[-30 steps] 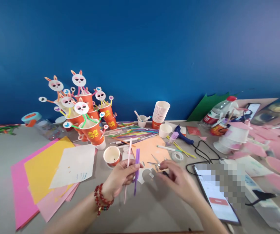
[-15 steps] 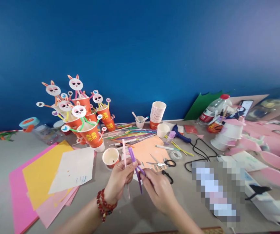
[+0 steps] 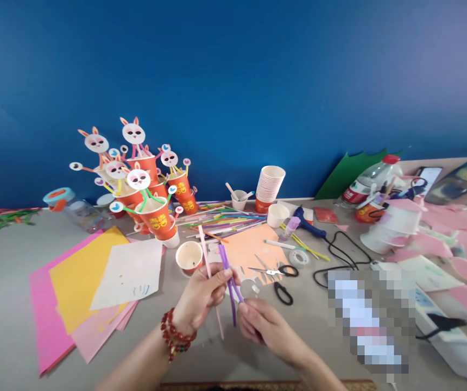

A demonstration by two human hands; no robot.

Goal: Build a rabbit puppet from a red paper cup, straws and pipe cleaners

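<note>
My left hand (image 3: 203, 296), a red bead bracelet on its wrist, is closed round a pink straw (image 3: 207, 260) and purple straws (image 3: 225, 266) that stick up from the fist. My right hand (image 3: 264, 323) pinches the lower end of a purple straw just right of the left hand. Both hands hover over the grey table (image 3: 9, 271). Scissors (image 3: 276, 271) with black handles lie on the table just beyond the right hand, on the edge of an orange paper sheet (image 3: 250, 247).
Red paper-cup rabbit figures (image 3: 147, 190) stand at back left. Pink, yellow and white sheets (image 3: 95, 277) lie left. An open red cup (image 3: 188, 256), loose straws (image 3: 225, 222), a cup stack (image 3: 270, 187), a blue glue gun (image 3: 309, 225), tape roll (image 3: 298, 258) and pink cut-outs (image 3: 441, 239) crowd the table.
My right hand left the scissors on the table and came left to the purple straw held in my left hand. The straws tilted slightly.
</note>
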